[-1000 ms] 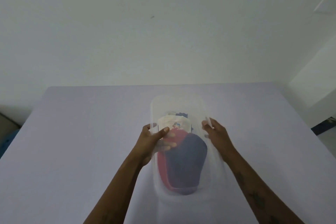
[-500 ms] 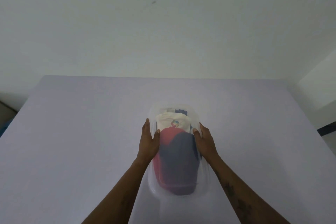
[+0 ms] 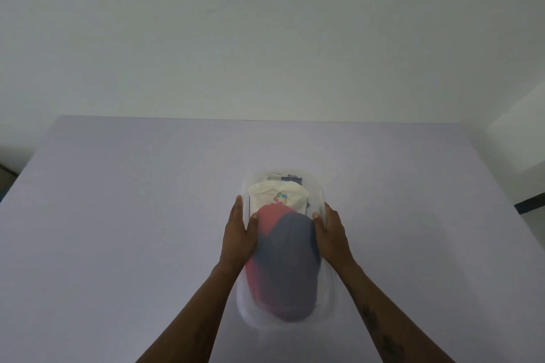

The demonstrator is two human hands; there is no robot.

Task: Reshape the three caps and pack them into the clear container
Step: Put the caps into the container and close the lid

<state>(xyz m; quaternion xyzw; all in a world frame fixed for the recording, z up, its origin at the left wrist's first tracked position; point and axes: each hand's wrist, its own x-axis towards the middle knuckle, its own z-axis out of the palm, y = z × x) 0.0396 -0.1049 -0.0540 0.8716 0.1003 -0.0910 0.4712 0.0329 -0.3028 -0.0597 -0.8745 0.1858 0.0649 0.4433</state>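
Note:
A clear oval container (image 3: 317, 183) stands on the lilac table, a little right of centre. Inside it lie three caps: a cream cap (image 3: 275, 196) with a small coloured logo at the far end, a red cap (image 3: 267, 221) under it, and a navy cap (image 3: 292, 259) on top towards me. My left hand (image 3: 237, 234) presses flat on the container's left side, thumb over the rim. On the right side, my right hand (image 3: 331, 234) holds the container the same way.
The lilac table (image 3: 132, 230) runs to a white wall at the back. A white ledge and a dark strip (image 3: 530, 203) show past the table's right edge. Beyond the left edge lies a dark floor area.
My hands shifted from the container's far rim to grip its two sides, and the left thumb left the caps. The container now sits steady; the view tilted slightly.

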